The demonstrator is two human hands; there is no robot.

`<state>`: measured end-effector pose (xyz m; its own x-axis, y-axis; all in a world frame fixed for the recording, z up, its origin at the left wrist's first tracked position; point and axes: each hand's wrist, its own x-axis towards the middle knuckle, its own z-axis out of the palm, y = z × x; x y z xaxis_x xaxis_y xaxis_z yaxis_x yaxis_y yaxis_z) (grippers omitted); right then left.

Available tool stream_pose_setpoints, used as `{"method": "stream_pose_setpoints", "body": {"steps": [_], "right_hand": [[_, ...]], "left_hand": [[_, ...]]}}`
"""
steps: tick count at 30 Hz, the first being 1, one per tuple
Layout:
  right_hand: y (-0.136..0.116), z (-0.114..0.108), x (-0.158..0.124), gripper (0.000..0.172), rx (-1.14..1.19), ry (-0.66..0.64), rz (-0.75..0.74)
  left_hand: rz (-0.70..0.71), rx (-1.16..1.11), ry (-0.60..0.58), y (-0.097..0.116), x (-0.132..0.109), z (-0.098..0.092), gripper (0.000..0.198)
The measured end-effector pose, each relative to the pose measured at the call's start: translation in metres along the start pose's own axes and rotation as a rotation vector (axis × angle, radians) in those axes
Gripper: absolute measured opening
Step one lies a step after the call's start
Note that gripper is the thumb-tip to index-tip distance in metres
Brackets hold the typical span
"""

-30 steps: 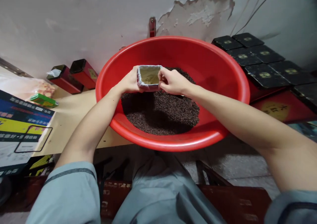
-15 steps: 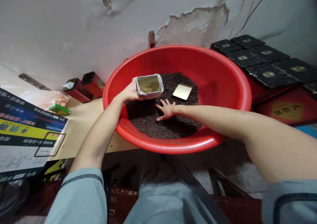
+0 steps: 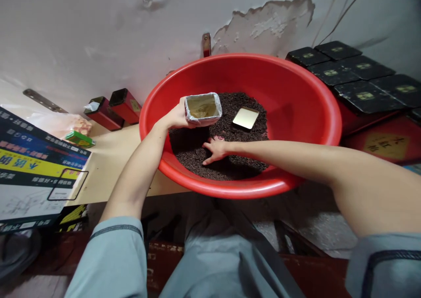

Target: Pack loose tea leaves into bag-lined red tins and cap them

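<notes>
Right hand [image 3: 215, 150] has sunk, seemingly into leaves [image 3: 230, 129], below tin [image 3: 203, 108].

A square tin [image 3: 203, 109] with a foil liner is held open-side up by the left hand [image 3: 176, 117] over a red basin [image 3: 296, 91]. The right hand [image 3: 215, 149] is pressed fingers-spread into dark loose tea [image 3: 243, 157]. A gold lid [image 3: 245, 117] is laid on the tea. Black-lidded tins [image 3: 348, 70] are stacked at right.

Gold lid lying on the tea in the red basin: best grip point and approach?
Likely two opposite edges, pinched from above. The gold lid lies flat on loose tea, so fingers can sink under its rim; the red basin wall hinders a sideways approach.
</notes>
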<state>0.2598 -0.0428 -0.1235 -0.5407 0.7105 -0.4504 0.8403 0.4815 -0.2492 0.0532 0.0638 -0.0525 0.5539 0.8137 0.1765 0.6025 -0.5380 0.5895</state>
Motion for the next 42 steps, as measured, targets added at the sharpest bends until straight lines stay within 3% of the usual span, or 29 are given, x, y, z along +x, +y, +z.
{"method": "stream_pose_setpoints", "body": {"steps": [7, 11, 17, 23, 27, 31, 37, 42], "right_hand": [[-0.019, -0.001, -0.012, 0.103, 0.119, -0.157, -0.118], [-0.023, 0.002, -0.017, 0.104, 0.225, -0.131, -0.048], [-0.031, 0.014, -0.019, 0.091, 0.282, -0.035, 0.008], [-0.032, 0.013, -0.018, 0.074, 0.391, -0.039, -0.014], [-0.031, 0.007, -0.016, 0.073, 0.434, -0.008, -0.018], [-0.027, -0.010, -0.013, 0.071, 0.426, 0.008, -0.054], [-0.021, -0.057, -0.028, 0.064, 0.480, 0.095, -0.061], [-0.013, -0.100, -0.055, 0.043, 0.485, 0.288, -0.133]], "left_hand": [[0.046, -0.029, 0.015, -0.009, 0.002, 0.003, 0.113], [0.068, -0.037, 0.015, -0.007, 0.004, 0.002, 0.114], [0.174, -0.131, -0.027, 0.012, 0.007, 0.002, 0.102], [0.140, -0.113, 0.004, 0.005, 0.007, 0.002, 0.123], [0.105, -0.091, -0.014, 0.005, 0.005, -0.001, 0.117], [0.066, -0.057, -0.010, 0.013, 0.004, -0.005, 0.109], [0.076, -0.068, -0.010, 0.019, 0.005, -0.006, 0.100], [0.024, -0.067, 0.002, 0.028, 0.001, -0.005, 0.102]]}}
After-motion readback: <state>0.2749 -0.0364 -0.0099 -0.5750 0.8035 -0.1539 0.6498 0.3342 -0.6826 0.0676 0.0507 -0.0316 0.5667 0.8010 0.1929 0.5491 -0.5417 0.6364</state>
